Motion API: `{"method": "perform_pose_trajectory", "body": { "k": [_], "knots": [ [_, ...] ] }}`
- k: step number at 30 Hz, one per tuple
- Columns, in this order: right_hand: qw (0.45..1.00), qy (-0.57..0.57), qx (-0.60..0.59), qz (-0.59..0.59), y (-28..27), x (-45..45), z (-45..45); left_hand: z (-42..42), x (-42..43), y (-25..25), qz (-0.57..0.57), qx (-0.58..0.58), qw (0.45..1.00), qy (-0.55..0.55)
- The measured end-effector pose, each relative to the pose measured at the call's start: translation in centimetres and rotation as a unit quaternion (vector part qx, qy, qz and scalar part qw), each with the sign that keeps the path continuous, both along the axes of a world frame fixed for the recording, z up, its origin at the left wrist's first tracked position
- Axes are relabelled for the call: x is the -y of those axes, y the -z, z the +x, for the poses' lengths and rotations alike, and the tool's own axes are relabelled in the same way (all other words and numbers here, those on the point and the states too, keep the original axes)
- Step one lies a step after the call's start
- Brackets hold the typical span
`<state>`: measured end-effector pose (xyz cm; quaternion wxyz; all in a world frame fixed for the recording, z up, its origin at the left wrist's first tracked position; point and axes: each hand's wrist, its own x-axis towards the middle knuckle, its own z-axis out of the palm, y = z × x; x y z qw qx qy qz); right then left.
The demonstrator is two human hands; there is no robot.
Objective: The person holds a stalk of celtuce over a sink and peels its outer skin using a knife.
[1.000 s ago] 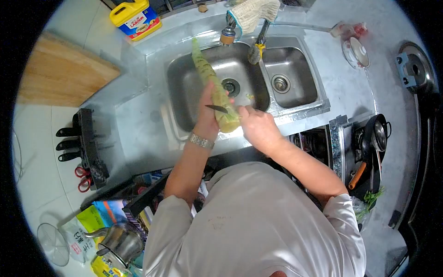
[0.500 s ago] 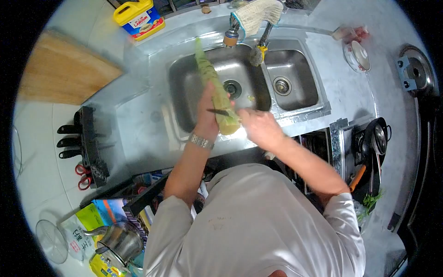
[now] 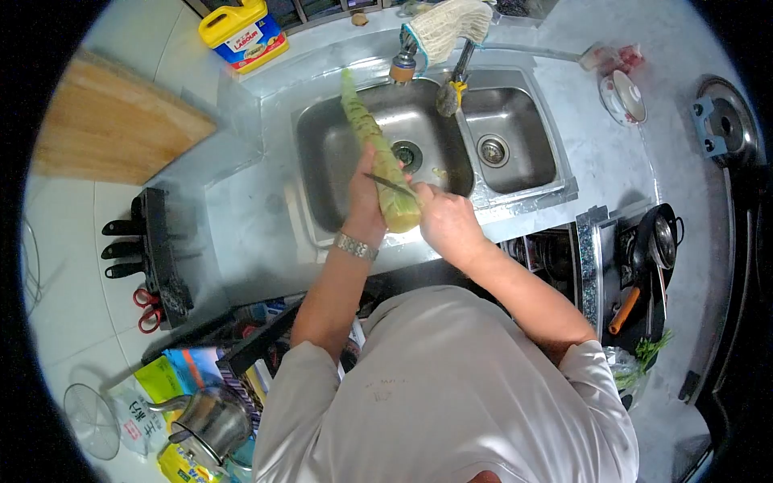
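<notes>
1. At the far left, a wooden board (image 3: 113,125) leans over the counter (image 3: 241,209); nearer the person is a rack (image 3: 165,270) with black-handled knives and red-handled scissors (image 3: 147,310).
2. Below the rack, a metal kettle (image 3: 212,423) sits among colored packets.
3. Behind the sink's left end stands a yellow jug (image 3: 244,36) with a blue label.
4. The left hand (image 3: 366,197), a watch (image 3: 355,246) on its wrist, is wrapped around a green stalk (image 3: 365,127).
5. The stalk slants across the larger basin (image 3: 334,185), thin tip at the far rim, thick end toward the person; whether the tip touches the rim, I cannot tell.
6. A knife (image 3: 390,184) lies with its blade across the stalk, near the thick end.
7. The right hand (image 3: 451,219) is closed on the knife's handle, which its fingers hide.
8. Further right come the smaller basin (image 3: 527,153), a white bowl (image 3: 624,97) and a black pan (image 3: 646,278).
</notes>
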<state>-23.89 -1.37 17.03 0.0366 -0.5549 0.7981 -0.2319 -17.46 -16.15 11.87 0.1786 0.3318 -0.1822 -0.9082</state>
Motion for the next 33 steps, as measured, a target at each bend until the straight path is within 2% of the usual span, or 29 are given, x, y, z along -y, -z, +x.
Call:
{"method": "perform_pose_trajectory", "body": {
  "k": [6, 8, 9, 13, 15, 18, 21, 24, 28, 31, 33],
  "knots": [
    [1.000, -0.014, -0.010, -0.007, 0.7, -0.2, -1.0, 0.3, 0.1, 0.0, -0.017, -0.019, 1.000, 0.001],
    [0.988, -0.130, -0.081, -0.001, 0.5, -0.4, -2.7, 0.7, 0.1, 0.2, -0.041, 0.004, 0.999, 0.023],
    [0.981, -0.151, -0.119, -0.004, -0.5, 0.0, -3.2, 0.8, 0.0, 0.0, -0.040, 0.004, 0.999, 0.022],
    [0.978, -0.161, -0.133, 0.027, -1.1, 0.6, -3.5, 0.3, 0.1, 0.7, -0.020, -0.033, 0.999, 0.011],
    [0.997, -0.056, -0.022, 0.045, -0.5, 0.6, -2.2, -0.1, 0.1, 1.0, -0.020, -0.027, 0.999, -0.004],
    [0.999, -0.033, 0.028, 0.030, 0.3, 0.6, -1.5, 0.0, 0.0, 0.7, -0.051, 0.000, 0.999, -0.012],
    [0.998, -0.053, -0.024, -0.020, 0.4, 0.7, -1.9, 0.2, 0.2, 0.5, -0.033, -0.010, 0.999, 0.014],
    [0.995, -0.091, -0.036, -0.007, -2.2, 0.5, -2.3, 0.0, 0.1, 0.0, -0.026, -0.029, 0.998, -0.046],
    [0.991, -0.134, -0.019, -0.012, -1.8, 0.6, -2.5, 0.8, 0.5, 0.7, -0.033, -0.015, 0.999, 0.017],
    [0.994, -0.094, 0.043, -0.035, -1.0, 1.3, -1.8, 0.4, 0.5, 0.1, -0.034, -0.018, 0.999, 0.017],
    [0.985, -0.046, 0.125, -0.113, 0.2, 1.7, -1.4, 0.4, 0.5, -0.9, -0.030, -0.016, 0.999, 0.002]
  ]
}}
